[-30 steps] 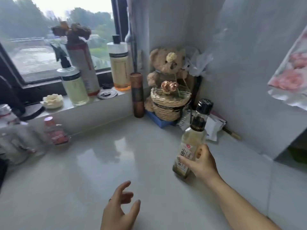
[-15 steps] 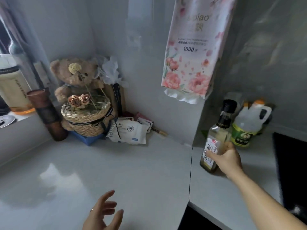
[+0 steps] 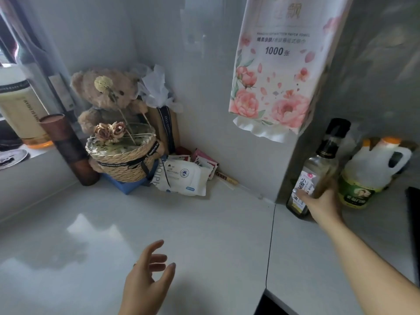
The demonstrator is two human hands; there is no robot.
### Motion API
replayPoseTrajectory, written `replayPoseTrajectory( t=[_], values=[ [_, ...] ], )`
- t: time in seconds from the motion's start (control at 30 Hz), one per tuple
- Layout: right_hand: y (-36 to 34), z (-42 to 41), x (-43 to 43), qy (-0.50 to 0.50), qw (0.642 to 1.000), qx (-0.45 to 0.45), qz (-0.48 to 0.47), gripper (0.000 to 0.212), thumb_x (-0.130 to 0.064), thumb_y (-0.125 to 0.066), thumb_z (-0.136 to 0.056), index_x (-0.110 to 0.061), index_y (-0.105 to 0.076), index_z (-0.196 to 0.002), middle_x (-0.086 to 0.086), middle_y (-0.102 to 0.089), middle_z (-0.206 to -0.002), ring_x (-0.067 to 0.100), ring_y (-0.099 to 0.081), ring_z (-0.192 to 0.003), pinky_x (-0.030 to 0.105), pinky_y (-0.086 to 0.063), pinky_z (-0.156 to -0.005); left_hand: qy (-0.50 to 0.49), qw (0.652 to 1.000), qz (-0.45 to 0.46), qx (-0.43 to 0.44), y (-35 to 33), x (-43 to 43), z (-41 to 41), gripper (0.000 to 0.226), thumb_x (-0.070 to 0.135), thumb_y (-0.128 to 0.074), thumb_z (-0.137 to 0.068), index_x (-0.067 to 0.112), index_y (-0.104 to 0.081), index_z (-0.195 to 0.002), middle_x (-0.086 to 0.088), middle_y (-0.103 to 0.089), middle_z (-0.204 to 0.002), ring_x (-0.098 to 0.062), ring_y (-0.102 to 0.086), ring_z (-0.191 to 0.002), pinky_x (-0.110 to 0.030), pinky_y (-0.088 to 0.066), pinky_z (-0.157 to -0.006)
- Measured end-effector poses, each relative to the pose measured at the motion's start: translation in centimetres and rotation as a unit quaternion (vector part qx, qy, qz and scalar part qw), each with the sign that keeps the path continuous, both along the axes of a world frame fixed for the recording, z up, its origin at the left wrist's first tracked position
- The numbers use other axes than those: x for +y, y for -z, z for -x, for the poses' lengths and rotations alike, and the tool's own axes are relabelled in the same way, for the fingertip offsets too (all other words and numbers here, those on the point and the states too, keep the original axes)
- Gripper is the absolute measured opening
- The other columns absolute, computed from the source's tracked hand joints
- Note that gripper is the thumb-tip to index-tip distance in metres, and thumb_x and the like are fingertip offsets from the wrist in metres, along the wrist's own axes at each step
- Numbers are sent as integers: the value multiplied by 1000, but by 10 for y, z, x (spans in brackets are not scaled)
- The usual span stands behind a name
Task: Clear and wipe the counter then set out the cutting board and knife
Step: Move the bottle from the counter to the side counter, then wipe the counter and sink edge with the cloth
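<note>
My right hand [image 3: 323, 202] grips a clear glass bottle [image 3: 318, 169] with a black cap and a white label, held upright at the right side of the white counter [image 3: 159, 223], just past a wall corner. The bottle's base is at or just above the counter surface; I cannot tell which. My left hand [image 3: 147, 278] hovers low over the counter's front, fingers spread, holding nothing. No cutting board or knife is in view.
A white oil jug [image 3: 372, 173] with an orange cap stands right of the bottle. A teddy bear [image 3: 106, 96], woven basket [image 3: 123, 160], brown cylinder [image 3: 68, 148] and wipes pack [image 3: 181, 178] crowd the back corner. A floral paper towel pack [image 3: 275, 71] hangs on the wall. A black stove edge [image 3: 413, 223] is far right.
My right hand has carried the bottle from mid-counter rightward to beside the oil jug. My view has swung right, away from the window. The left hand has stayed open.
</note>
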State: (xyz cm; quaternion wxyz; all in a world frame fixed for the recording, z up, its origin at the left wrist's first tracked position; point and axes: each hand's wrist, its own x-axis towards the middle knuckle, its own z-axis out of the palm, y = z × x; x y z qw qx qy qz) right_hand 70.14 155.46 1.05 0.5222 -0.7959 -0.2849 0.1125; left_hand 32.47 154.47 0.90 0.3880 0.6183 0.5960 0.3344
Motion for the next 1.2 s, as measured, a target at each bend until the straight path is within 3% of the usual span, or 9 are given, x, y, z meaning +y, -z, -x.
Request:
replayPoseTrajectory(
  t=[0.1,0.17,0.23,0.3,0.37,0.5,0.8,1.03,1.2],
  values=[
    [3,32,-21,79,995,-60,-16,103,-14,-83,-65,-3,-15,-142,30,-33,-141,43,-34,-129,50,-34,-105,-22,1000,16,11,-1,-6,10,43,6,-70,-71,35,-54,-98,5,-65,-84,-13,-65,-78,-18,-42,-65],
    [13,81,-35,61,983,-147,-88,86,-21,-76,-68,3,-27,-135,32,-42,-130,41,-41,-117,50,-37,-97,-48,998,27,17,2,-15,26,42,10,-69,-72,42,-52,-93,6,-64,-86,-9,-64,-80,-16,-42,-66],
    [21,145,-40,-82,983,-68,-152,59,-26,-68,-69,-7,-46,-120,2,-65,-114,19,-58,-104,24,-45,-88,-90,995,40,25,5,-27,47,37,13,-68,-74,43,-53,-90,8,-63,-90,-6,-63,-82,-13,-42,-66],
    [30,209,-43,-252,957,48,-132,37,1,-70,-74,-16,-55,-103,-30,-69,-87,-8,-64,-80,4,-47,-74,-153,987,52,27,6,-46,72,33,13,-66,-76,41,-54,-88,7,-61,-92,-5,-62,-81,-12,-43,-66],
    [31,263,-48,-408,906,93,-64,42,20,-64,-70,-16,-61,-90,-28,-68,-75,-7,-65,-66,0,-48,-65,-211,976,58,24,5,-72,99,33,12,-65,-76,41,-53,-87,7,-60,-93,-6,-62,-80,-12,-43,-66],
    [10,338,-68,-584,809,67,-1,46,14,-70,-67,-32,-67,-69,-22,-70,-67,-4,-65,-64,-2,-46,-62,-327,944,45,19,2,-149,160,36,8,-67,-74,41,-54,-82,6,-62,-88,-5,-62,-68,-9,-43,-62],
    [-7,536,-237,-782,621,29,47,44,7,-71,-68,-36,-64,-70,-18,-69,-61,-5,-64,-59,0,-45,-56,-647,758,-27,-77,-1,-418,299,28,-4,-67,-73,21,-62,-84,-8,-63,-83,-16,-59,-69,-9,-46,-54],
    [1,662,-435,-916,385,-5,116,27,-15,-70,-75,-36,-58,-87,-4,-70,-78,-1,-64,-66,5,-48,-62,-772,630,-25,-78,3,-633,361,27,8,-66,-76,26,-60,-94,0,-67,-82,-12,-60,-69,-16,-43,-55],
    [6,722,-480,-916,372,-48,145,25,-20,-72,-71,-35,-59,-85,-5,-68,-77,2,-64,-62,6,-49,-61,-798,593,-12,-106,25,-688,399,28,-3,-69,-68,11,-66,-93,-15,-70,-75,-23,-59,-59,-4,-40,-42]
  ],
)
